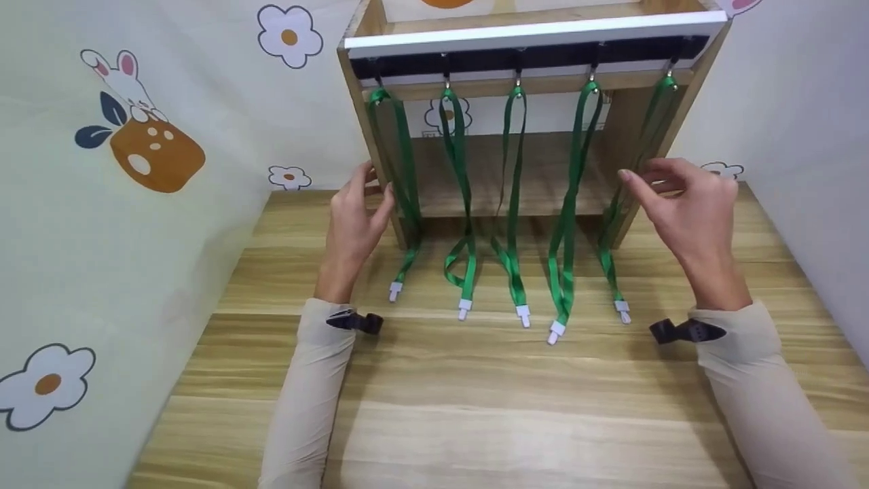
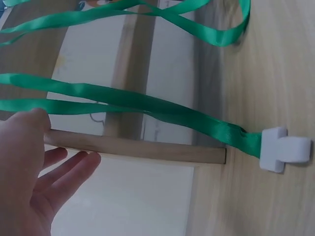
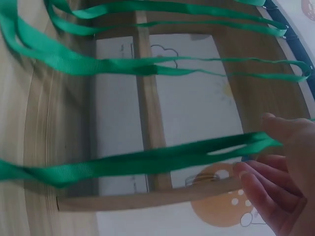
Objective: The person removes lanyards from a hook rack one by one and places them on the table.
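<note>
A wooden shelf (image 1: 509, 166) stands on the table, with several green lanyards (image 1: 465, 170) hanging from hooks along its front. My left hand (image 1: 358, 221) holds the left side panel (image 2: 142, 147), thumb at its front edge and fingers along the outer face. On the opposite side, my right hand (image 1: 696, 210) has its thumb and fingers either side of the right side panel (image 3: 147, 199), by the rightmost lanyard (image 3: 133, 160). White plastic clips (image 1: 464, 309) end the lanyards low in front of the shelf.
A black strip (image 1: 475, 62) runs under the white top rail (image 1: 536, 30) and carries the hooks. The wood-grain table (image 1: 516, 407) extends toward me. Printed cloth walls (image 1: 204, 272) close in the left, right and back.
</note>
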A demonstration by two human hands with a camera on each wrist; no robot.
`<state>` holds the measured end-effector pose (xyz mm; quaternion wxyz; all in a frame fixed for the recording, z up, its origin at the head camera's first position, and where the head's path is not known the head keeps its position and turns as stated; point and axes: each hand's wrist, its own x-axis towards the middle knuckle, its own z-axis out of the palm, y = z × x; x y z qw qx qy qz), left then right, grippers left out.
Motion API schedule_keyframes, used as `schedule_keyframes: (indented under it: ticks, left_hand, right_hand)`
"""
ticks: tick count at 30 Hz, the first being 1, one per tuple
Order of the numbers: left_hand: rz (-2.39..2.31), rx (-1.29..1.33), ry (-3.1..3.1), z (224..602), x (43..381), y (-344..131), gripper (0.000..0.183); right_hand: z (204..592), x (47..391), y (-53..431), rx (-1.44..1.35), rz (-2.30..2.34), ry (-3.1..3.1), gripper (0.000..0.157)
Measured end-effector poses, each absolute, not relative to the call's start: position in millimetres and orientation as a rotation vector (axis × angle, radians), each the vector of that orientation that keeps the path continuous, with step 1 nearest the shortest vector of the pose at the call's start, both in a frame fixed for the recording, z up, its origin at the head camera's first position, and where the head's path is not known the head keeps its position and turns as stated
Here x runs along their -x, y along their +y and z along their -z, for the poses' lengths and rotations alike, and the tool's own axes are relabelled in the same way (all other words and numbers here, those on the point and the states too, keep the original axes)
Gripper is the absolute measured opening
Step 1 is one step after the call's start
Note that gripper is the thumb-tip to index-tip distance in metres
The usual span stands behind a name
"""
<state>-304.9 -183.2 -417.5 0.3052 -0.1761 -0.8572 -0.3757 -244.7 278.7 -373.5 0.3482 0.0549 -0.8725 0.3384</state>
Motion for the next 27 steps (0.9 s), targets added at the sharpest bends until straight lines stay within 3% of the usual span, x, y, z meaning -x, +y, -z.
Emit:
schedule_keyframes:
  ticks: [5,12,22,27]
  left_hand:
    - [1.003,0.441,-2.289,419,304,-179,0.04]
    - [1.012,0.443,-2.283,419,305,-179,0.04]
    - [1.002,0.45,-2.253,419,306,-182,0.036]
    - [1.017,0.44,-2.275,418,307,-182,0.037]
  right_hand:
    - [377,245,271,-0.078,-0.888,-2.279,0.048]
    - [374,245,276,-0.066,-0.877,-2.233,0.033]
    - [332,225,287,0.052,-1.053,-1.996,0.02]
    - [326,227,311,0.151,-1.0,-1.985,0.024]
